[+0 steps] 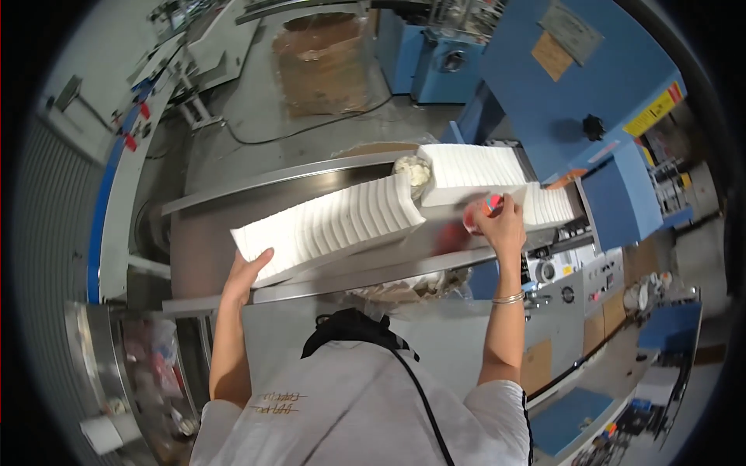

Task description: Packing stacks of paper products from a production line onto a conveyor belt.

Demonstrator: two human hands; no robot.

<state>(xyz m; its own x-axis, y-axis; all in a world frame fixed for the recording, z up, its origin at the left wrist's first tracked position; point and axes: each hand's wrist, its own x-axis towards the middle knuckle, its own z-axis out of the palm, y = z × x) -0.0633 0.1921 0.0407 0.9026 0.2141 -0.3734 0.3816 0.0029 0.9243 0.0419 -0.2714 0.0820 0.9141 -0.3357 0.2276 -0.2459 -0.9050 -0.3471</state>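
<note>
My left hand point(245, 275) grips the left end of a long row of white folded paper sheets point(334, 220), thumb on top and the other fingers mostly hidden. The row lies slantwise in a metal trough point(206, 233). Near the trough's right end, my right hand point(505, 225) is closed on a small round reddish, see-through thing with a brightly coloured middle point(478, 213); its exact kind is unclear. A red reflection shows on the metal below it. Two more rows of white folded sheets stand close by, a far one point(474, 165) and a shorter one point(552, 205) right of my hand.
A large blue machine point(575, 93) rises at the far right. Clear plastic with white scraps point(416, 172) sits behind the rows. A lined cardboard box point(322, 66) stands on the floor beyond, with a black cable point(311, 128) nearby. The trough has raised metal edges.
</note>
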